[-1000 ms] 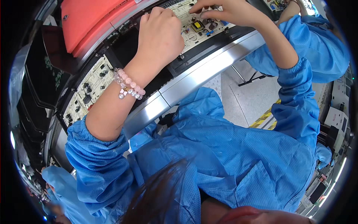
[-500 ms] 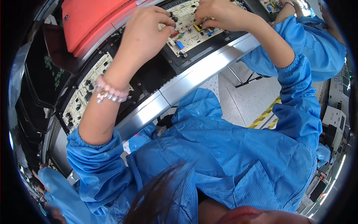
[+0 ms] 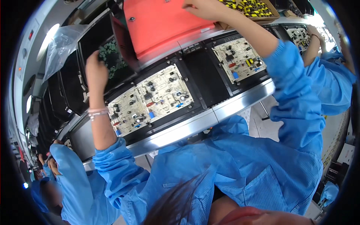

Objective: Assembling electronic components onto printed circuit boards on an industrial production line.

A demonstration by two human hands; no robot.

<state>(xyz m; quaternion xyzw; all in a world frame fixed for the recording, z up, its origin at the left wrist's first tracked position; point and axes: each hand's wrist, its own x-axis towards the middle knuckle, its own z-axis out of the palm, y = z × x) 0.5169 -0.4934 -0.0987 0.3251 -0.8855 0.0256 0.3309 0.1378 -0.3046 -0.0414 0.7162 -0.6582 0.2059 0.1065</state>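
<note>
My left hand [image 3: 97, 72], smeared by motion, is raised beside a black bin [image 3: 125, 77] holding small green parts [image 3: 112, 56]. Whether its fingers hold anything cannot be seen. High up, my right hand [image 3: 204, 8] passes over the red bin [image 3: 161, 28], its fingers curled together and partly cut off by the upper edge. What they hold, if anything, is hidden. Below my right forearm lies a cream circuit board [image 3: 240, 52] with a yellow component [image 3: 249, 62] and a blue one. Two more cream boards [image 3: 170, 84] [image 3: 127, 107] sit side by side, untouched by either hand.
A cardboard box [image 3: 275, 13] of yellow-and-black components stands behind the boards. The metal rail [image 3: 187, 129] runs along the near edge. A co-worker's hand [image 3: 314, 32] is at another board on the right; a blue-clad person [image 3: 77, 168] is at the left.
Both hands have left the circuit board: my left went to the green parts' bin, my right rose over the red bin. The view has shifted left, showing more boards and bins.
</note>
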